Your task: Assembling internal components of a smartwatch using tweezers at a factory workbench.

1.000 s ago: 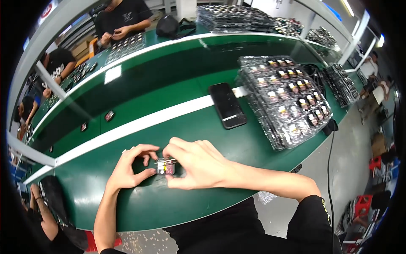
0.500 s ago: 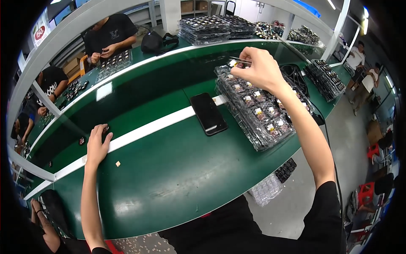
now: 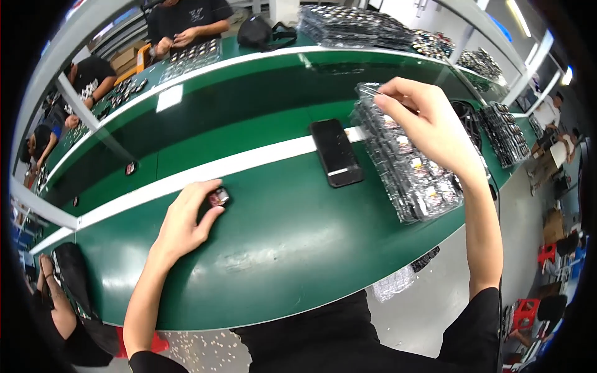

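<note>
My left hand (image 3: pixel 186 219) is over the green bench (image 3: pixel 280 248), thumb and fingers closed around a small dark red and silver part (image 3: pixel 219 196). Farther right, my right hand (image 3: pixel 426 118) pinches thin metal tweezers (image 3: pixel 371 91), their tips pointing left over the far corner of a tray stack. That stack of clear plastic trays (image 3: pixel 407 180) holds rows of small parts with white and yellow spots. My right hand and forearm hide some of the top tray. A black phone (image 3: pixel 336 152) lies left of the stack.
A white strip (image 3: pixel 249 158) runs along the bench, with another small part (image 3: pixel 130 168) beyond it. Black cables (image 3: pixel 466 118) and a second tray stack (image 3: pixel 505 133) are at the right. Across the bench, a person (image 3: pixel 189 25) handles small parts beside a black bag (image 3: pixel 261 32).
My left hand has come across the white strip, rightward and nearer, bringing the small part with it. My right hand keeps the tweezers over the trays. The whole view has shifted.
</note>
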